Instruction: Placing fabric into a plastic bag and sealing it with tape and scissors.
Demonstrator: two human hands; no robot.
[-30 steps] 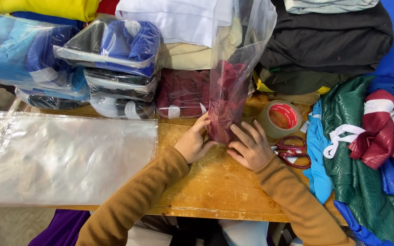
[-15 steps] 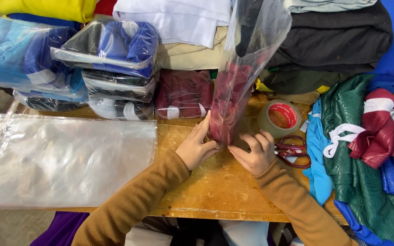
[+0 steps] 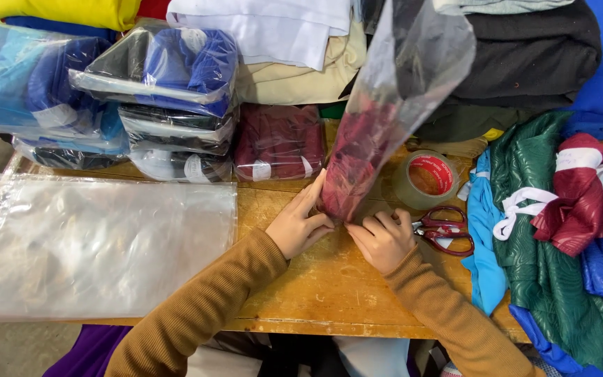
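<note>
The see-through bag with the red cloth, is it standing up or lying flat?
Standing up, leaning a bit. The clear bag rises from the wooden table, red cloth at its bottom, with the left hand and right hand holding its base.

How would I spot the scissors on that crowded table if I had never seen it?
Start at the wooden table and look right of the person's right hand. Just below the roll of clear tape, against the blue cloth, lie the scissors. Their dark red looped handles make them the only metal tool among cloth and plastic.
</note>
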